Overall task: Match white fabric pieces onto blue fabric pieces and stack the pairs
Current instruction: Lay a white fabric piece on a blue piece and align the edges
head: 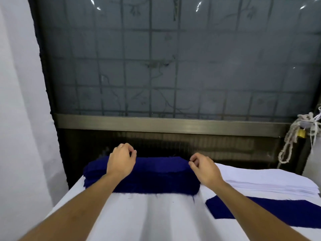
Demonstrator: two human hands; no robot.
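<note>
A thick stack of dark blue fabric pieces [152,176] lies across the middle of the white-covered table [147,214]. My left hand [121,160] hovers over the stack's far edge, left of centre, with curled fingers and no fabric visible between them. At the stack's far right corner, the curled fingertips of my right hand [203,166] pinch the top blue piece. To the right sits a stack of white fabric pieces [264,181]. One single blue piece [225,209] lies flat in front of the white stack, partly under my right forearm.
A dark frame with a metal rail [173,123] and a plastic-covered grid window rises just behind the table. A knotted white rope with a brass padlock [180,133] hangs at the right. A white wall stands on the left.
</note>
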